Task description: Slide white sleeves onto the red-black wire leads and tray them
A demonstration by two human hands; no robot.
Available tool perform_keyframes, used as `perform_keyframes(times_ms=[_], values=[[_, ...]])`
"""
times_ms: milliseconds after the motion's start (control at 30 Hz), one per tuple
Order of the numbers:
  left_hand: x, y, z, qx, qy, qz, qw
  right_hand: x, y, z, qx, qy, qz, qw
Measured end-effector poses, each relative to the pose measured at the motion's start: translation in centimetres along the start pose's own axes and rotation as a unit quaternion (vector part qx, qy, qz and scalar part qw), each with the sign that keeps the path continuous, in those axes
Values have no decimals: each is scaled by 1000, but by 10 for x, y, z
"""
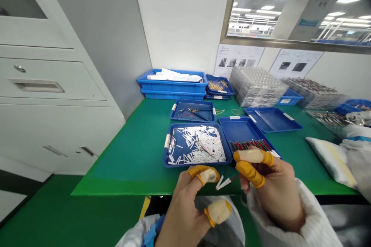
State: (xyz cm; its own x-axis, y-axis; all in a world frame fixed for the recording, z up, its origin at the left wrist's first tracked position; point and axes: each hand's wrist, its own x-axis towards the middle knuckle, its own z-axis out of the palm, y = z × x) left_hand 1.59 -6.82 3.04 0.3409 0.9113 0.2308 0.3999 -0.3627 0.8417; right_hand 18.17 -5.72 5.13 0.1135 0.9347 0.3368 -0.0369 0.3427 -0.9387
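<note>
My right hand (276, 185), with yellow finger cots on its fingers, pinches thin red and dark wires. Two short white sleeves (223, 183) sit at the wires' ends, spread in a V and pointing left. My left hand (187, 204), also in finger cots, has its thumb and fingers apart, with its fingertips close to the sleeves. Just beyond it lies a blue tray (167, 153) of loose white sleeves (199, 142) with a few wires among them. Behind my right hand, a second blue tray (239, 129) holds a row of red, green and black wires (251, 144).
A small tray (176, 112) with pliers (198, 114) and loose wires stands farther back. Stacked blue bins (174, 85), a tray of brass-coloured parts (218, 85) and clear plastic trays (256, 85) line the wall. A white bag (330, 158) lies right. The green table (130, 150) ends near my hands.
</note>
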Motion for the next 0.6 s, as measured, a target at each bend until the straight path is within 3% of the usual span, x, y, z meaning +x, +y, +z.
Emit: perform_keyframes(times_ms=[200, 400, 467, 600], values=[[-16, 8, 5, 118, 95, 116, 982, -18, 3, 1, 98, -13, 54, 994], [-25, 9, 9, 160, 114, 203, 959, -37, 2, 2, 245, -95, 190, 946], [-26, 9, 12, 155, 99, 224, 957, -42, 3, 2, 227, -96, 181, 952], [-25, 14, 21, 121, 82, 242, 959, -45, 7, -3, 146, -65, 93, 983]])
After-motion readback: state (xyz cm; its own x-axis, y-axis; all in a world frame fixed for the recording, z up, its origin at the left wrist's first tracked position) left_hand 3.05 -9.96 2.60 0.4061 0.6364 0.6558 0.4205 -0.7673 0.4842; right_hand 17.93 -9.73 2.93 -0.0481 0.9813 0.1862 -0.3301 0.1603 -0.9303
